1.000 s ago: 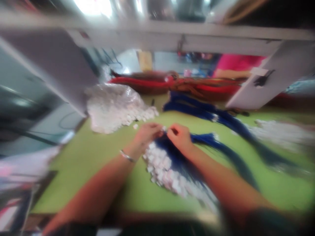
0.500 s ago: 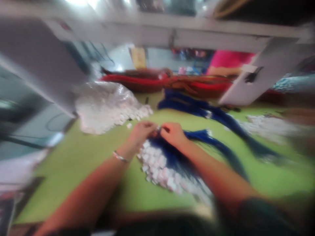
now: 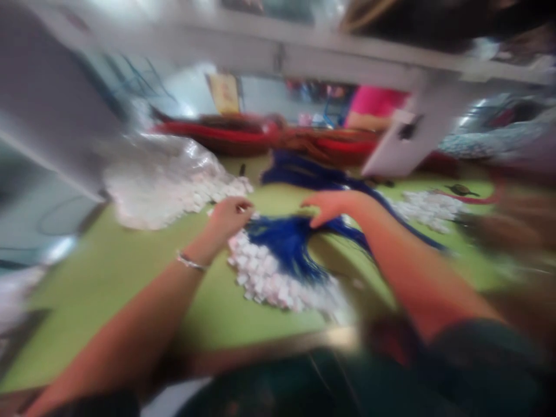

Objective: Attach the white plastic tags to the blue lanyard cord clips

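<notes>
My left hand (image 3: 230,217) is closed in a pinch at the left end of a bundle of blue cords (image 3: 282,240). A small whitish bit shows by its fingertips, too blurred to name. My right hand (image 3: 336,207) is over the right side of that bundle, thumb and fingers apart, with nothing visible between them. The cords fan down onto a heap of small white square pieces (image 3: 264,275) in front of my hands. Behind my right hand, more blue cords (image 3: 299,169) lie in a long bunch across the green tabletop (image 3: 152,278).
A clear plastic bag (image 3: 160,179) spills white pieces at the back left. Another white pile (image 3: 428,209) lies at the right. Red and brown bundles (image 3: 243,136) run along the back, beneath a pale crossbar (image 3: 234,52). A person in pink (image 3: 376,107) is beyond it.
My hands have parted: the right one has moved right and opened, while the left stays at the cords' end. The camera view has shifted, and the blue bundle now shows more fully.
</notes>
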`<action>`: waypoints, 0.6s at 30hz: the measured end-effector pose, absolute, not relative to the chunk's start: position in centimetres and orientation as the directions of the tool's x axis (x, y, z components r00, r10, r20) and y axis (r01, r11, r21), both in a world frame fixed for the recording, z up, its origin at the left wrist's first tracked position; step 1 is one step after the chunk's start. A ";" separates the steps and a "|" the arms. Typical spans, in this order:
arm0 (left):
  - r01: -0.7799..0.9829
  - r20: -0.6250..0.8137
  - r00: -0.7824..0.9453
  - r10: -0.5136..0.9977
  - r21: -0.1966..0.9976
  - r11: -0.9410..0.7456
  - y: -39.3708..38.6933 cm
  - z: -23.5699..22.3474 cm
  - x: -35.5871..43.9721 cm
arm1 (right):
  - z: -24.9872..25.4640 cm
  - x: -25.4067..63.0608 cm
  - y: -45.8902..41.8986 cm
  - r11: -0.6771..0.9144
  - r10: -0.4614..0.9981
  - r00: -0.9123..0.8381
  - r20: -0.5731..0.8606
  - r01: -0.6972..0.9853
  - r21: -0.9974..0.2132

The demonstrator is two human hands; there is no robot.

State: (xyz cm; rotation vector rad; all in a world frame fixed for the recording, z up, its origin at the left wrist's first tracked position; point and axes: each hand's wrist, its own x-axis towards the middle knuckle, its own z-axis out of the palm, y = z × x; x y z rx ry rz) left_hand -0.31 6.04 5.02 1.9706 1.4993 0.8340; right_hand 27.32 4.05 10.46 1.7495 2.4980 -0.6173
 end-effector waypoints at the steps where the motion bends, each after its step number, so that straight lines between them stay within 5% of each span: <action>1: 0.682 0.205 0.199 0.958 0.674 -0.285 6.0 5.5 -0.2 | 9.9 28.4 3.6 0.255 0.896 -0.321 -0.306 0.938 -0.235; 11: 0.551 0.318 0.501 0.805 0.600 -0.580 2.5 10.3 5.1 | 7.5 29.8 -0.9 0.194 0.944 -0.204 -0.258 0.979 -0.065; 15: 0.325 0.371 0.606 0.703 0.691 -0.645 1.8 13.1 8.8 | 11.5 29.8 -3.3 0.262 0.964 -0.262 -0.040 0.965 -0.027; 18: 0.178 0.283 0.660 0.696 0.841 -0.510 2.7 15.2 11.6 | 15.4 29.4 -6.1 0.269 0.962 -0.266 0.067 0.962 -0.037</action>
